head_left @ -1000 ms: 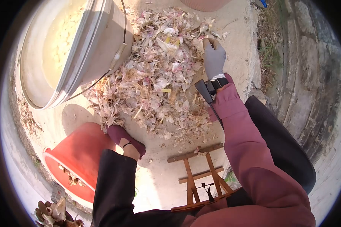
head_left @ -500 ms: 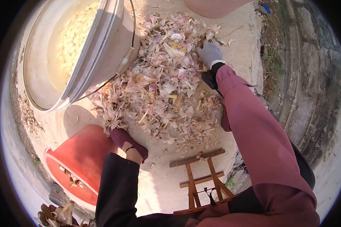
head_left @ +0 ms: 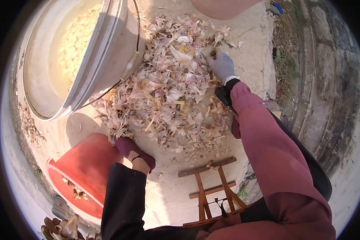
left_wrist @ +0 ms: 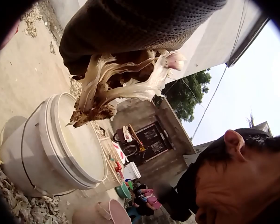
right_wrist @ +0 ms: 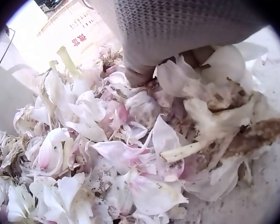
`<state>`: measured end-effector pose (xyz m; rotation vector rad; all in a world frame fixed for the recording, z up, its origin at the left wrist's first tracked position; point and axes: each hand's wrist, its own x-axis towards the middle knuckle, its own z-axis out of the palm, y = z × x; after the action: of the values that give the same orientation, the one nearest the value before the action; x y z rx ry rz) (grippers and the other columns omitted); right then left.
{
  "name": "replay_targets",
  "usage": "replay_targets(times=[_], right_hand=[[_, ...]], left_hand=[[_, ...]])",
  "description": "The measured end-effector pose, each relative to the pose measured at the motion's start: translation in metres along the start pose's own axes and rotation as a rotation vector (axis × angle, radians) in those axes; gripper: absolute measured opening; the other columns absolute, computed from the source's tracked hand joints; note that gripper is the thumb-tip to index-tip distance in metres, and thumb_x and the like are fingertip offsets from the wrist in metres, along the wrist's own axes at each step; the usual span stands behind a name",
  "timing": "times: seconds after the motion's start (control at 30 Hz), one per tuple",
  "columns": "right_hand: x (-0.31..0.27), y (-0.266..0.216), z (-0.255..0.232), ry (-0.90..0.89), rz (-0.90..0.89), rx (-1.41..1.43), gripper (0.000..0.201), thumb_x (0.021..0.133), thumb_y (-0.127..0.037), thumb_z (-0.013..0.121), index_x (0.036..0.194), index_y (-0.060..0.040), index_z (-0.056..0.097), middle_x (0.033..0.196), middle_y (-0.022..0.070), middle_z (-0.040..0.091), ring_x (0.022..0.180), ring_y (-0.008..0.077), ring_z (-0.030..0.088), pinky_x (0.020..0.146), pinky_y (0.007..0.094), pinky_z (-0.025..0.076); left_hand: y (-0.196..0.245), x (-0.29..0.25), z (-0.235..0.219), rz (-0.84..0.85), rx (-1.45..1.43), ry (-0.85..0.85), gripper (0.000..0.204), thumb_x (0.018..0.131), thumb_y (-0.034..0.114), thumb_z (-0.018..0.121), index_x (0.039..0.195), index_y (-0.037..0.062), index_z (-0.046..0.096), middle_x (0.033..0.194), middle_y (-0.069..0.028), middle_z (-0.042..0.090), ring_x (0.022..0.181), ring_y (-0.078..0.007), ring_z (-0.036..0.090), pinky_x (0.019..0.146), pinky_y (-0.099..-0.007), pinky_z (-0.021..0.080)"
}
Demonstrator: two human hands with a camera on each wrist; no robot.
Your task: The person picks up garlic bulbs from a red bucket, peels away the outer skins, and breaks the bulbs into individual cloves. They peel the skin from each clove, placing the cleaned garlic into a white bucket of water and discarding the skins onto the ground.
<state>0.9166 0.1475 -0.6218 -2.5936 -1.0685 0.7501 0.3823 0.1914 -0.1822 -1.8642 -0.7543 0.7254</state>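
My right hand (head_left: 221, 65), in a grey glove, is at the right edge of a heap of white and pink garlic skins (head_left: 176, 76). Its fingers bend down into the skins (right_wrist: 135, 149) in the right wrist view; skins hide the fingertips, and I cannot tell whether they pinch anything. Raised in the left wrist view, my left hand (left_wrist: 130, 25) wears a dark-looking glove and holds a torn-open garlic bulb (left_wrist: 116, 86) with dry husk, roots and a pinkish clove. The same garlic shows at the lower left corner of the head view.
A white bucket (head_left: 108, 68) of peeled cloves in water (head_left: 78, 44) stands at upper left. The red bucket (head_left: 88, 164) lies tipped beside my foot, dry garlic inside. A wooden stool (head_left: 204, 192) is below. Another pinkish tub (head_left: 224, 8) stands at the top; a stone ledge runs right.
My right hand went from the heap's upper right edge down and inward into the skins, then drew back slightly, its thumb and forefinger now showing bent. The head view shifted slightly.
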Motion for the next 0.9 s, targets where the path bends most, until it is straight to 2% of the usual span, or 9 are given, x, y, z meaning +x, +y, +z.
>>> replay_targets(times=[0.07,0.2,0.3,0.37,0.4,0.47,0.67,0.9], right_hand=[[-0.005,0.001,0.001,0.180,0.045,0.064,0.037,0.091,-0.042,0.057,0.111,-0.0118,0.064,0.098,0.0180,0.071,0.097,0.0366,0.067,0.085,0.0449,0.050],[-0.007,0.004,-0.009,0.255,0.088,0.268,0.031,0.092,-0.038,0.054,0.106,-0.0129,0.067,0.093,0.0162,0.072,0.092,0.0364,0.068,0.082,0.0460,0.051],[-0.001,0.002,-0.016,0.148,0.041,0.227,0.030,0.091,-0.037,0.055,0.103,-0.0132,0.069,0.093,0.0154,0.072,0.093,0.0347,0.068,0.083,0.0457,0.051],[0.000,-0.005,-0.020,0.021,-0.087,-0.058,0.031,0.090,-0.036,0.057,0.106,-0.0132,0.069,0.098,0.0150,0.072,0.094,0.0345,0.067,0.084,0.0452,0.051],[0.000,-0.005,-0.019,0.022,-0.088,-0.059,0.031,0.090,-0.036,0.057,0.106,-0.0132,0.069,0.098,0.0150,0.072,0.094,0.0345,0.067,0.084,0.0452,0.051],[0.000,-0.006,-0.016,-0.086,-0.046,-0.233,0.032,0.088,-0.037,0.059,0.107,-0.0129,0.069,0.104,0.0142,0.071,0.097,0.0341,0.067,0.086,0.0449,0.051],[-0.005,-0.010,-0.007,-0.133,-0.079,-0.385,0.034,0.089,-0.040,0.060,0.107,-0.0124,0.068,0.103,0.0155,0.071,0.100,0.0341,0.067,0.085,0.0452,0.051],[-0.001,-0.015,0.001,-0.119,-0.030,-0.412,0.031,0.091,-0.038,0.060,0.108,-0.0120,0.063,0.100,0.0140,0.071,0.096,0.0342,0.068,0.081,0.0460,0.052]], left_hand=[[0.002,0.001,0.000,-0.007,-0.014,0.000,0.047,0.096,0.040,0.056,0.134,0.0121,0.052,0.128,-0.0159,0.055,0.121,-0.0349,0.055,0.107,-0.0592,0.040],[0.005,0.001,0.001,-0.021,-0.041,-0.002,0.048,0.096,0.039,0.056,0.134,0.0118,0.052,0.129,-0.0161,0.055,0.121,-0.0348,0.055,0.107,-0.0589,0.040],[0.009,0.001,0.002,-0.031,-0.063,-0.001,0.048,0.095,0.039,0.056,0.134,0.0117,0.052,0.129,-0.0161,0.055,0.121,-0.0348,0.055,0.107,-0.0586,0.040],[0.011,0.001,0.003,-0.038,-0.076,-0.002,0.048,0.095,0.039,0.057,0.134,0.0116,0.052,0.129,-0.0162,0.055,0.121,-0.0348,0.055,0.107,-0.0584,0.040],[0.012,0.001,0.004,-0.042,-0.084,-0.002,0.048,0.095,0.039,0.057,0.134,0.0115,0.052,0.129,-0.0162,0.055,0.121,-0.0348,0.055,0.107,-0.0584,0.040],[0.014,0.001,0.003,-0.053,-0.101,-0.005,0.049,0.095,0.039,0.057,0.134,0.0114,0.052,0.129,-0.0163,0.055,0.121,-0.0348,0.055,0.107,-0.0582,0.040],[0.017,-0.001,0.001,-0.074,-0.138,-0.012,0.049,0.095,0.039,0.058,0.135,0.0111,0.051,0.130,-0.0164,0.055,0.121,-0.0347,0.055,0.107,-0.0577,0.041],[0.020,0.003,-0.004,-0.105,-0.177,-0.003,0.050,0.095,0.039,0.058,0.135,0.0107,0.051,0.130,-0.0166,0.054,0.121,-0.0346,0.055,0.107,-0.0571,0.041]])
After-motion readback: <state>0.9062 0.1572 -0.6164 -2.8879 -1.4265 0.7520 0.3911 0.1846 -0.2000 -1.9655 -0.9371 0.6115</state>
